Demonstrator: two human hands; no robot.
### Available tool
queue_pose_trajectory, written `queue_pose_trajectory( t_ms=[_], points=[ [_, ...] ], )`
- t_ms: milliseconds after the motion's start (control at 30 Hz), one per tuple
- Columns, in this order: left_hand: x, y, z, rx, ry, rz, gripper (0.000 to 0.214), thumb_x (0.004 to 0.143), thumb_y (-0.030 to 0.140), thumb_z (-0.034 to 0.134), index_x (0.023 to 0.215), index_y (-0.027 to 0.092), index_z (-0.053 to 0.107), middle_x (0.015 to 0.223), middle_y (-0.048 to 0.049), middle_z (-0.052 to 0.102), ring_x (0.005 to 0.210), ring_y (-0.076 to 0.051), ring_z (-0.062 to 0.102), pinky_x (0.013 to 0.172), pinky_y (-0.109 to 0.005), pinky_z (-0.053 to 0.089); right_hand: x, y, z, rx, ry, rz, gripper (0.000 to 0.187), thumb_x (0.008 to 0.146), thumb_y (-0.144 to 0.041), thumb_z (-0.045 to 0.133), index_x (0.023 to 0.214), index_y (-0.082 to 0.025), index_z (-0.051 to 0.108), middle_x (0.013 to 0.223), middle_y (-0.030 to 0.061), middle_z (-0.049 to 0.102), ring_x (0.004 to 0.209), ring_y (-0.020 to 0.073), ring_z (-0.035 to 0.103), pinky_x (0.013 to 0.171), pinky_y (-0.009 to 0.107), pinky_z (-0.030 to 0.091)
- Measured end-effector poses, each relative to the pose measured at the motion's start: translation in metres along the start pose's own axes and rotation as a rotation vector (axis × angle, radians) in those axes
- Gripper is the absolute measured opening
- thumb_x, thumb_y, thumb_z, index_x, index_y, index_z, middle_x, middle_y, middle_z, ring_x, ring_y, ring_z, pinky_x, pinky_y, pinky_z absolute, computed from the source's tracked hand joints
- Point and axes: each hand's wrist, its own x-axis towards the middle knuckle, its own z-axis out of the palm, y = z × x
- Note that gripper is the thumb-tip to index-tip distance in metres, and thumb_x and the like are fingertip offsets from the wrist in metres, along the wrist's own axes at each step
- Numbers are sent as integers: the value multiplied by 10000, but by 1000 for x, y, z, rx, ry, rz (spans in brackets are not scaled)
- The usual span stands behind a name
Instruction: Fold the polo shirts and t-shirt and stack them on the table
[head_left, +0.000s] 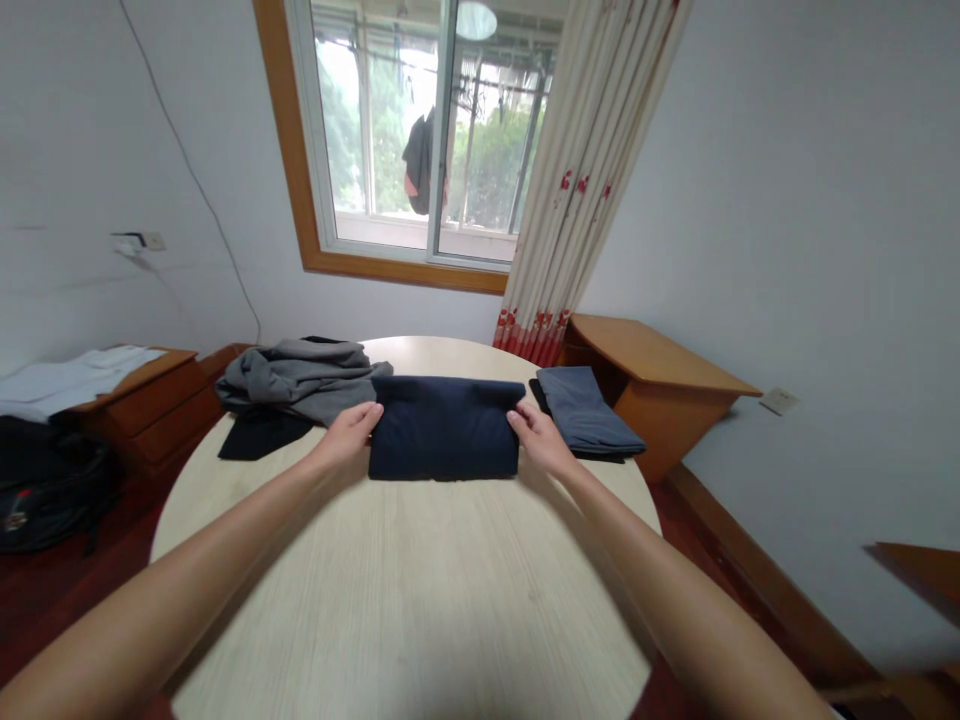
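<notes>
A dark navy piece of folded cloth, a neat wide rectangle, is held between my two hands over the round table. My left hand pinches its left edge near the upper corner, thumb on top. At the opposite edge my right hand grips it the same way. Just left of the cloth lies a loose heap of grey clothing, with a black cloth sticking out beneath. To the right sits a stack of folded grey clothes with black fabric under it.
The pale round table fills the middle. Behind it are a window and a patterned curtain. A wooden desk stands at the right, a wooden cabinet with papers at the left, and a black bag on the floor.
</notes>
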Motion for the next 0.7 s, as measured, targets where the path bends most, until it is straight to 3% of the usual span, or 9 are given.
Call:
queue_pose_trajectory(
  t_ms=[100,167,233,533,700],
  points=[
    [12,-26,6,-85,82,-202,667,655,633,739,1094,145,617,654,13,602,554,-152,556,518,-255,413,12,25,19,173,5,247,344,874,-429,589,1107,-176,608,908,81,729,867,223,679,793,349,551],
    [6,-39,4,-42,44,-190,805,623,557,793,1256,132,536,597,58,553,511,-133,511,501,-239,373,6,40,24,226,-66,320,449,829,-397,672,1209,-190,555,928,78,737,856,220,695,809,370,562],
    [-5,-46,-1,20,-23,-118,842,607,497,810,1300,132,501,570,93,510,500,-121,482,509,-237,361,-5,49,23,243,-120,307,550,785,-350,729,1270,-206,511,950,71,744,869,220,704,828,387,565],
    [-35,-29,-6,268,-78,-51,500,616,424,731,1024,190,561,578,89,507,529,-137,489,555,-263,370,-34,46,11,159,-93,238,582,700,-388,747,1183,-185,494,680,-35,656,638,170,632,659,314,490],
    [-52,-15,-1,415,-32,59,275,677,372,686,878,210,589,627,52,541,597,-159,520,599,-279,376,-47,38,6,69,-4,118,391,764,-488,674,985,-205,520,638,-54,556,621,146,544,657,295,429]
  ],
)
